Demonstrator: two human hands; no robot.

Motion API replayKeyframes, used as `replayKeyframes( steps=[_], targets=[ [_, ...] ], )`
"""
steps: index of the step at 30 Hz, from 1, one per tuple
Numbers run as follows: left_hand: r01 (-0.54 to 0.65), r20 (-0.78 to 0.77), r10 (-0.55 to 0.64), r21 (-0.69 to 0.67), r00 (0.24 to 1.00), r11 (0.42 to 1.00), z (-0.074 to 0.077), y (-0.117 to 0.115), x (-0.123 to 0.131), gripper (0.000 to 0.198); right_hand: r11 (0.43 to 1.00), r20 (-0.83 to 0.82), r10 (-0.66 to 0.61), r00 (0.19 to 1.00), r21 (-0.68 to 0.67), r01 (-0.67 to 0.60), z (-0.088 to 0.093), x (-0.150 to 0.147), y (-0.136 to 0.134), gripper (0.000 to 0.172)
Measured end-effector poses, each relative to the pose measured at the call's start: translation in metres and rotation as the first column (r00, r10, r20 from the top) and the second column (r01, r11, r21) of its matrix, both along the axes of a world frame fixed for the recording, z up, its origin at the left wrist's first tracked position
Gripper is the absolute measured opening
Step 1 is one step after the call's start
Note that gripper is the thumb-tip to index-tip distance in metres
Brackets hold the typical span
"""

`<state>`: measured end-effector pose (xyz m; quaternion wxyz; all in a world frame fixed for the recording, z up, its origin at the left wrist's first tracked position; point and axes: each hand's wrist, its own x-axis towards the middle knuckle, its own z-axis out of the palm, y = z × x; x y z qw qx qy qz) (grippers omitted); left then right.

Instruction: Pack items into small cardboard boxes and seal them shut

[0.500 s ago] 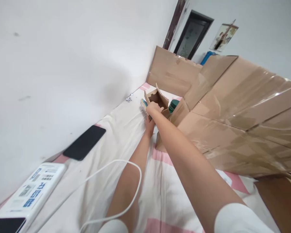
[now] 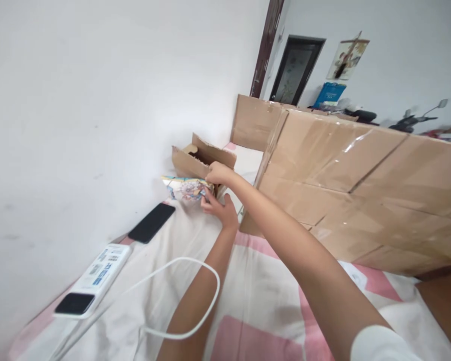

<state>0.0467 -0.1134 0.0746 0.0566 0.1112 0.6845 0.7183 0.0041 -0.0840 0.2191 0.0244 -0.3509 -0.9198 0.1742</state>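
A small open cardboard box stands tilted near the wall with its flaps up. My right hand is closed at the near right edge of this box, its fingertips partly hidden. Just below, my left hand has its fingers on the right end of a flat white piece with a colourful floral print and a yellow-blue edge. The piece lies against the near side of the box; whether it is a packet or a booklet I cannot tell.
Along the wall lie a black phone and a white power strip. A white cable loops over my left forearm. Large taped cardboard stands as a barrier on the right. Pink-and-white sheet covers the surface.
The small box has moved left, toward the wall, and both hands have moved left with it. More of the printed piece shows now. The camera view has shifted.
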Motion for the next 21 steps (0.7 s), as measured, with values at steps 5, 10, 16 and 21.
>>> replayKeyframes(
  steps=[5,10,16,21],
  targets=[
    [-0.055,-0.08,0.047,-0.104,0.996,0.993,-0.005,-0.105,0.058,0.072,0.977,0.015,0.157,0.988,-0.148,-0.153,-0.003,0.066,-0.054,0.022],
    [0.183,-0.04,-0.19,-0.134,0.981,0.974,-0.035,-0.212,0.156,0.069,0.935,0.082,0.284,0.955,-0.245,-0.257,-0.018,0.159,-0.108,0.019],
    [0.494,-0.104,-0.555,-0.341,0.826,0.799,-0.073,-0.278,0.264,0.074,0.882,0.235,0.443,0.865,-0.288,-0.374,-0.012,0.289,-0.139,0.019],
    [0.697,-0.158,-0.81,-0.433,0.565,0.571,-0.074,-0.288,0.315,0.075,0.894,0.205,0.348,0.915,-0.367,-0.258,-0.008,0.386,-0.14,0.032]
  ],
)
